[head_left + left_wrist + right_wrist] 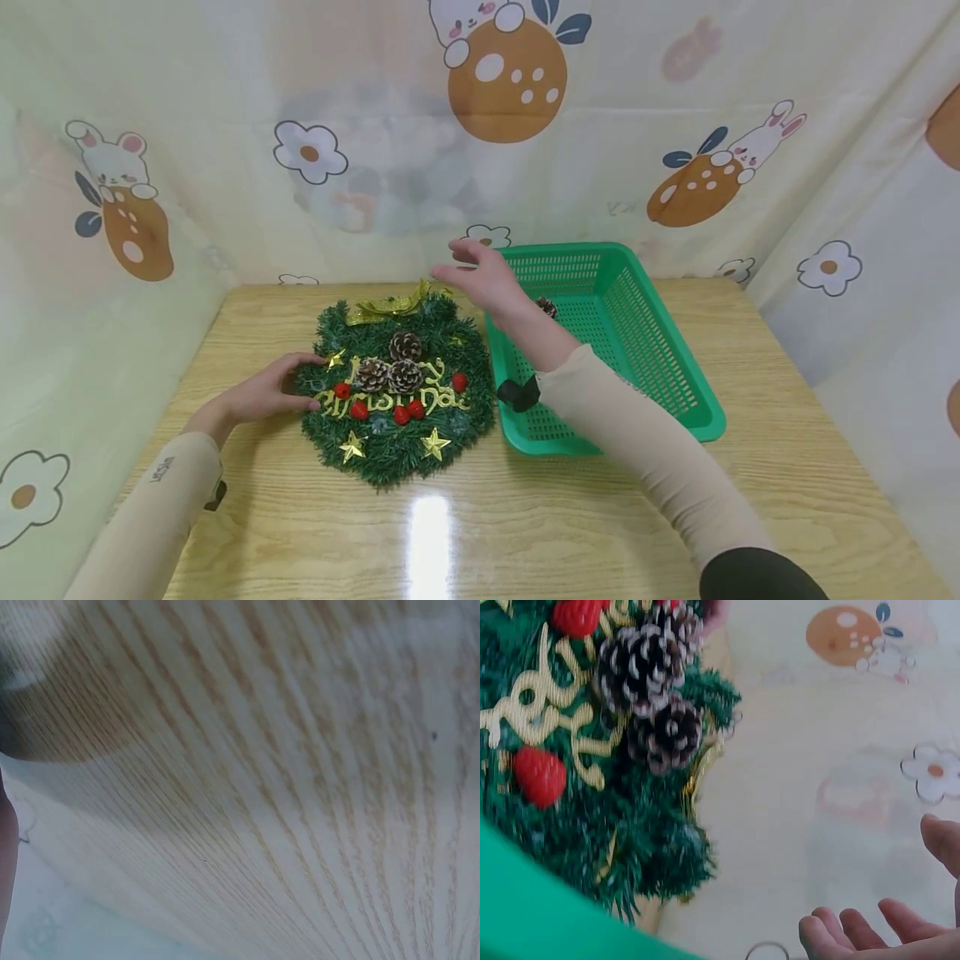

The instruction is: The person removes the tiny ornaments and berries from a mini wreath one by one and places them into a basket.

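A green tinsel wreath (397, 458) lies on the table, bearing gold lettering, gold stars, red berries and a gold ribbon (390, 308) along its far edge. Three brown pine cones with white tips (405, 377) sit together near its middle. At the wreath's left edge, my left hand (262, 387) touches the greenery with thumb and fingers spread apart. My right hand (487, 283) hovers above the far left corner of the green basket, holding nothing; its fingers look loosely bent in the right wrist view. Another pine cone (546, 308) shows inside the basket, partly behind the right forearm.
The green plastic basket (667, 350) stands right of the wreath, close against it, its near left part covered by my right arm. A patterned curtain (375, 208) hangs behind and on both sides of the wooden table (337, 533).
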The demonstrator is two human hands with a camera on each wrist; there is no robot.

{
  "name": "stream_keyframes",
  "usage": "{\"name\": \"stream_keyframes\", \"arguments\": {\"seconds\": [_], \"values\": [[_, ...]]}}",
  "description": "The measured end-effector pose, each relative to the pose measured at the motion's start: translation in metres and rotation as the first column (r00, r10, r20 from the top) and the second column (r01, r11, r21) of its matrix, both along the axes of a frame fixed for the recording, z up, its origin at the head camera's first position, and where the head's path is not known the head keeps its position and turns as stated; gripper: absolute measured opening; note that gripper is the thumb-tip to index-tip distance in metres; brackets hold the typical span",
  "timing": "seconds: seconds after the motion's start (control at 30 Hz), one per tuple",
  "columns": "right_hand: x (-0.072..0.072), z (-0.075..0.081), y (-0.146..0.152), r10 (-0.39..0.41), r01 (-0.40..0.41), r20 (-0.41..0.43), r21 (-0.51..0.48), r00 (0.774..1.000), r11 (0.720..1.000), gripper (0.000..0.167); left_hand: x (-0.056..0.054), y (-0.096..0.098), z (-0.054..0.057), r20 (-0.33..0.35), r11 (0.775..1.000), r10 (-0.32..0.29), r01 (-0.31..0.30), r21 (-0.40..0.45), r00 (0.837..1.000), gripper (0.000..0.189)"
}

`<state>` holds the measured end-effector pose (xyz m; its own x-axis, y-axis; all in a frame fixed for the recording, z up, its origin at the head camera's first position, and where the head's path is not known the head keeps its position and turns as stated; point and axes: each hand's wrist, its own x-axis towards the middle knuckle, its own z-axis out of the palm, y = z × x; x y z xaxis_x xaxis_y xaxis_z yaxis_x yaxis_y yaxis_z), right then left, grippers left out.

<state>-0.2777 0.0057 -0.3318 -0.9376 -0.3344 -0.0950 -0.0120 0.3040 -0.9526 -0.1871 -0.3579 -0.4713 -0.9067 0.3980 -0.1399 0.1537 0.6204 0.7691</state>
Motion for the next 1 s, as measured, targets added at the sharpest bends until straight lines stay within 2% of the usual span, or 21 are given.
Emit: {"name": "stream_keyframes", "arguments": {"seconds": [0.17, 0.33, 0.67, 1.0], "values": [[0.013, -0.002, -0.008, 0.012, -0.012, 0.0, 0.023, 1.0, 1.0, 0.065, 0.0, 0.001, 0.001, -0.003, 1.0, -0.001, 0.001, -0.001, 1.0, 0.076], [0.025, -0.008, -0.016, 0.021, -0.021, 0.003, -0.006, 1.0, 1.0, 0.066, 0.0, 0.001, 0.0, -0.006, 1.0, 0.001, -0.001, -0.006, 1.0, 0.075], [0.046, -0.024, -0.032, 0.006, -0.008, 0.033, 0.051, 0.999, 0.999, 0.07, 0.002, 0.002, 0.002, 0.001, 1.0, 0.003, -0.003, -0.001, 1.0, 0.074], [0.065, -0.045, -0.04, -0.026, 0.024, 0.021, 0.083, 0.999, 0.996, 0.067, 0.001, 0.003, 0.001, -0.015, 1.0, -0.003, 0.003, 0.008, 1.0, 0.075]]}}
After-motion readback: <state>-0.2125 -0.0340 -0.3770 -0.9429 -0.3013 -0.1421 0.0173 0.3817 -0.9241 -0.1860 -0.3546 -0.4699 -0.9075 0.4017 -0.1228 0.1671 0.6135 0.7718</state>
